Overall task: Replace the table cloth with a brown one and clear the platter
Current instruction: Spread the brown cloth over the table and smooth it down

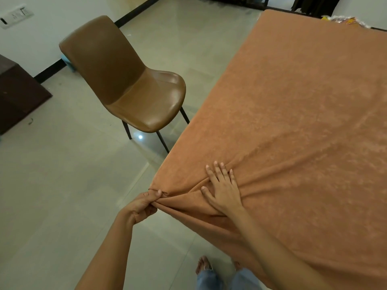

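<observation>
My left hand (146,203) pinches the bunched corner of the brown cloth (293,101) at six o'clock, and my right hand (222,189) lies flat just beside it. The fuzzy cloth covers the table. Crinkly clear wrapping (343,20) holds something yellow-orange at one o'clock. A glossy chair (125,84) stands at ten.

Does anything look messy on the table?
Yes. The brown cloth is bunched into folds at the near corner, where the left hand pinches it and the right hand presses flat. The rest lies smooth.
</observation>
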